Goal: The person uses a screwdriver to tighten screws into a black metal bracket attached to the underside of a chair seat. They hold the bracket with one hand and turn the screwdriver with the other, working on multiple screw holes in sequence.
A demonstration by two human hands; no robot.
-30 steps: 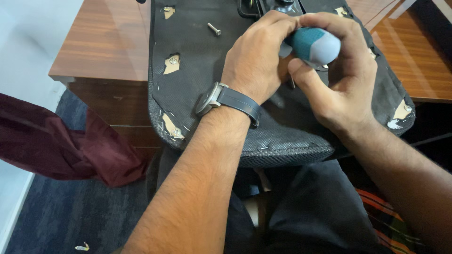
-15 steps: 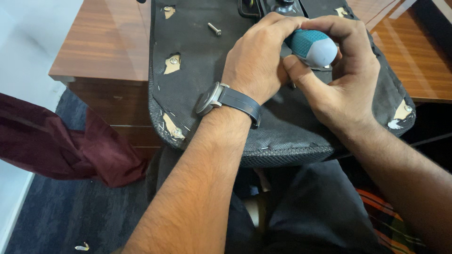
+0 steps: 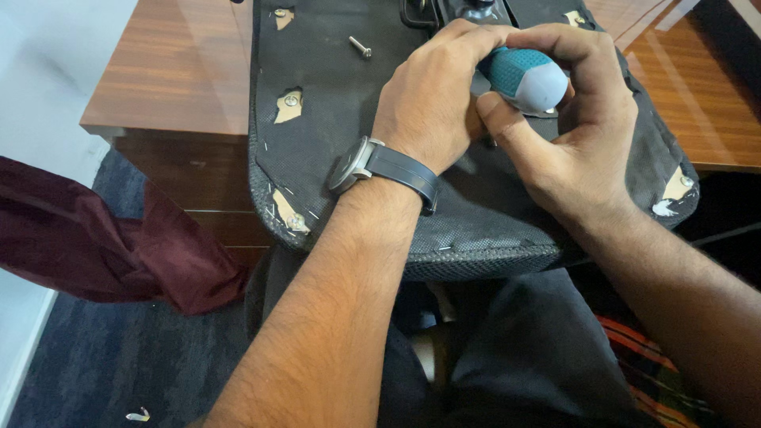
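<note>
A black fabric-covered seat base point(image 3: 333, 87) lies upside down on a wooden desk point(image 3: 170, 71), its near edge overhanging my lap. My right hand point(image 3: 571, 135) is wrapped around the teal and grey handle of a screwdriver point(image 3: 527, 78) held upright over the seat base. My left hand point(image 3: 432, 99), with a dark wristwatch point(image 3: 380, 166), is closed around the screwdriver's lower part; the shaft and tip are hidden beneath it. A loose screw point(image 3: 361, 47) lies on the fabric to the left of my hands.
Torn patches with bolts point(image 3: 289, 103) show at several spots on the seat base. A maroon cloth point(image 3: 103, 238) hangs at the left over a dark blue carpet point(image 3: 95, 364). A black metal bracket point(image 3: 444, 9) sits at the top edge.
The hands have shifted only slightly on the screwdriver handle; everything else stays in place.
</note>
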